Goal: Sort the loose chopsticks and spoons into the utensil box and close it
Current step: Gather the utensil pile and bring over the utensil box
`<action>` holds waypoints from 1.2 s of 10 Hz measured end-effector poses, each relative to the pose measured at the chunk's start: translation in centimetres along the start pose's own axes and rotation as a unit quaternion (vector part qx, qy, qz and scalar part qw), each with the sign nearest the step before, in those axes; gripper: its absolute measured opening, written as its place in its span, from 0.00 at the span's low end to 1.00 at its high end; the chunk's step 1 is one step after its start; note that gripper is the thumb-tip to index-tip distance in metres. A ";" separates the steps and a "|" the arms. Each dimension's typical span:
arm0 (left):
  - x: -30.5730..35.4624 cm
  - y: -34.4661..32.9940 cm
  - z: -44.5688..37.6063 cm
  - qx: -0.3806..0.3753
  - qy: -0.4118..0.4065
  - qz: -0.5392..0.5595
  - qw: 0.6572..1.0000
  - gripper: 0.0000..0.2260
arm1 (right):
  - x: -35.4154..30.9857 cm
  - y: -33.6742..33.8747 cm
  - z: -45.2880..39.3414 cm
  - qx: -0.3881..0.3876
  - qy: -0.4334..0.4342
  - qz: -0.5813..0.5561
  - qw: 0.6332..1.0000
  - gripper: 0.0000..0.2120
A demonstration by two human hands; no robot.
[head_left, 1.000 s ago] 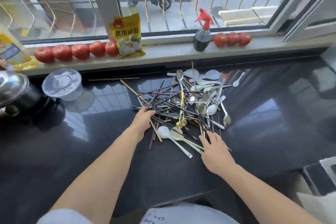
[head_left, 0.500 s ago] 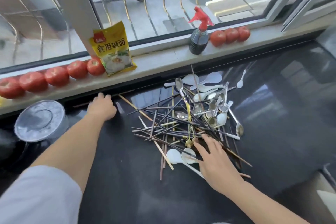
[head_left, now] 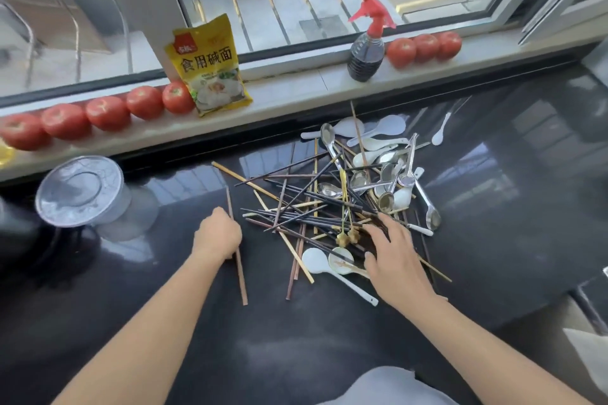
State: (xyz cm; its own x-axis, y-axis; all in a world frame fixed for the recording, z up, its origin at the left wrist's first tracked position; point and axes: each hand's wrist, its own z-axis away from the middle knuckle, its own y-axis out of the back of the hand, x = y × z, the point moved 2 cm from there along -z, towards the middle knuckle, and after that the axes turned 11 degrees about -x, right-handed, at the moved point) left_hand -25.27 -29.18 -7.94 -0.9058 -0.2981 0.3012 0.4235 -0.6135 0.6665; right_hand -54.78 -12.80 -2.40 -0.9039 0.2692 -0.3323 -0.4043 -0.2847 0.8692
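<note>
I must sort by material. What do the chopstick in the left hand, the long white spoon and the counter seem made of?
Chopstick in the left hand: probably wood, matte brown.
Long white spoon: plastic or ceramic, smooth and opaque; I cannot tell which.
Counter: likely polished dark stone, mirroring the window.

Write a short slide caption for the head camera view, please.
Left hand grips one brown chopstick while the right hand rests on the tangled pile of chopsticks and spoons.

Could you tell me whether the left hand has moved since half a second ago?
Yes: the left hand pulled back from the windowsill, now gripping one brown chopstick.
</note>
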 end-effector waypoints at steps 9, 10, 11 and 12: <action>30.8 -13.7 16.0 0.112 -0.147 0.308 0.933 0.14 | 25.7 14.1 -3.3 0.010 -0.022 -0.117 0.993 0.22; 39.5 -17.6 15.3 0.082 -0.155 0.245 0.954 0.14 | 33.5 19.0 -6.5 0.022 -0.040 -0.113 0.993 0.21; 46.1 -21.1 15.1 0.040 -0.173 0.175 0.968 0.13 | 41.7 23.0 -9.1 0.020 -0.090 -0.112 0.989 0.22; 51.1 -22.6 14.7 0.013 -0.176 0.112 0.978 0.13 | 48.9 26.2 -11.7 0.022 -0.139 -0.100 0.985 0.23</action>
State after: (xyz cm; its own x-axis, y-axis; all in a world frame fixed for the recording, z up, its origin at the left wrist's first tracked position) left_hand -81.35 -19.82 2.40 -0.7411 -0.1493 0.6546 0.6154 -0.5411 0.5732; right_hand -111.17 -17.89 -0.14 -0.7307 0.5598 -0.3908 -0.5589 -0.1617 0.8133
